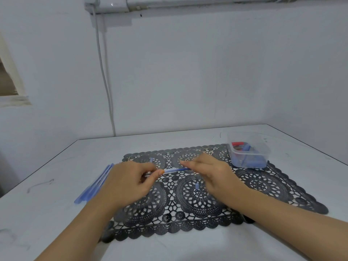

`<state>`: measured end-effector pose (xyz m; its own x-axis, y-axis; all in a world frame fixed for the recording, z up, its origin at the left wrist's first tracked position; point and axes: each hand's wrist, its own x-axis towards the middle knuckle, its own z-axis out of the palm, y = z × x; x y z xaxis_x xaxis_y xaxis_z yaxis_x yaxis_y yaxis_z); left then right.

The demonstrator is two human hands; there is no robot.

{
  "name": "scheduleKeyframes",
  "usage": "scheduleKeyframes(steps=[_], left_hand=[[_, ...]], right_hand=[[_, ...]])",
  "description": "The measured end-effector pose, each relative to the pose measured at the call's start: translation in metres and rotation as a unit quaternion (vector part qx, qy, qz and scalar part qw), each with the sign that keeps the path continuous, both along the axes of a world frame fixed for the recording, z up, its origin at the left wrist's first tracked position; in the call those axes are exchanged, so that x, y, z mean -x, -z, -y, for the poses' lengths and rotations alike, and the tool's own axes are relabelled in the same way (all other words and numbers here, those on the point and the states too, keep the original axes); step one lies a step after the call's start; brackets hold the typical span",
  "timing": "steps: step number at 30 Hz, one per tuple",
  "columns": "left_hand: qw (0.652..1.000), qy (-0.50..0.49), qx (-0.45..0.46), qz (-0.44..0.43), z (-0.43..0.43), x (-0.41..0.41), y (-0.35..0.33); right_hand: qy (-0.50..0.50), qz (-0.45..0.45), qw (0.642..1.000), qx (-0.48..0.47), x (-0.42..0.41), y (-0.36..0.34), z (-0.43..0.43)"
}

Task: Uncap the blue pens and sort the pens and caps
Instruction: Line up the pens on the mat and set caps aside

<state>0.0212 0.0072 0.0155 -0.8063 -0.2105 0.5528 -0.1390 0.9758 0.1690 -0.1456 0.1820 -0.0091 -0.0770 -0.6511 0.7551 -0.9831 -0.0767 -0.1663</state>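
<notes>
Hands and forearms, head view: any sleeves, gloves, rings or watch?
No. The left hand and right hand are bare, no gloves, rings or watch; the left forearm and right forearm are uncovered to the frame edge, no sleeve in view.

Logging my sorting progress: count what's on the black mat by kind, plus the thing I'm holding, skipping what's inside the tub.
Pen, held: 1
Loose caps on the mat: 2
Clear tub: 1
Total: 4
</notes>
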Motion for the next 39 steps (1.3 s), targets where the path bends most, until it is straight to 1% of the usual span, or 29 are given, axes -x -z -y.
scheduleKeyframes(steps=[2, 4, 6, 7, 9, 12, 18, 19, 22, 24, 32, 34, 37, 39], left_hand=[[1.000, 0.012, 0.002, 0.003, -0.001, 0.001, 0.001], [1.000, 0.021, 0.002, 0.001, -0.002, 0.002, 0.002], [1.000, 0.028, 0.013, -0.004, -0.004, 0.004, 0.003], [0.999, 0.033, 0.016, -0.004, -0.006, 0.004, 0.003], [0.999, 0.042, 0.013, -0.005, -0.007, 0.004, 0.003], [0.999, 0.048, 0.008, -0.010, -0.008, 0.004, 0.002], [0.998, 0.056, 0.010, -0.002, -0.015, 0.004, 0.000], [0.998, 0.055, 0.013, 0.001, -0.015, 0.003, 0.000], [0.998, 0.060, 0.018, 0.008, -0.014, 0.003, 0.000], [0.998, 0.061, 0.016, 0.011, -0.014, 0.004, 0.000], [1.000, 0.025, 0.007, -0.016, -0.009, 0.001, 0.000], [1.000, 0.018, 0.003, -0.016, -0.007, 0.000, 0.000], [1.000, 0.010, -0.001, -0.013, -0.005, 0.001, 0.000], [1.000, 0.001, 0.005, -0.013, -0.005, 0.001, 0.000]], right_hand=[[-0.028, 0.083, 0.996, 0.001, -0.005, -0.004, -0.003], [-0.054, 0.201, 0.978, -0.004, -0.011, -0.007, -0.005], [-0.083, 0.344, 0.935, -0.013, -0.015, -0.008, -0.004], [-0.096, 0.391, 0.915, -0.013, -0.015, -0.008, -0.003], [-0.111, 0.438, 0.892, -0.012, -0.016, -0.008, -0.002], [-0.130, 0.479, 0.868, -0.006, -0.017, -0.010, 0.000], [-0.122, 0.475, 0.871, -0.018, -0.014, -0.011, -0.002], [-0.119, 0.468, 0.875, -0.022, -0.014, -0.011, -0.003], [-0.089, 0.405, 0.909, -0.045, -0.015, -0.011, -0.005], [-0.069, 0.374, 0.923, -0.053, -0.016, -0.011, -0.006], [-0.011, 0.319, 0.946, -0.059, -0.016, -0.014, -0.008], [0.015, 0.307, 0.948, -0.081, -0.013, -0.016, -0.008], [0.071, 0.232, 0.960, -0.142, -0.006, -0.013, -0.007], [0.083, 0.193, 0.958, -0.197, -0.003, -0.011, -0.007]])
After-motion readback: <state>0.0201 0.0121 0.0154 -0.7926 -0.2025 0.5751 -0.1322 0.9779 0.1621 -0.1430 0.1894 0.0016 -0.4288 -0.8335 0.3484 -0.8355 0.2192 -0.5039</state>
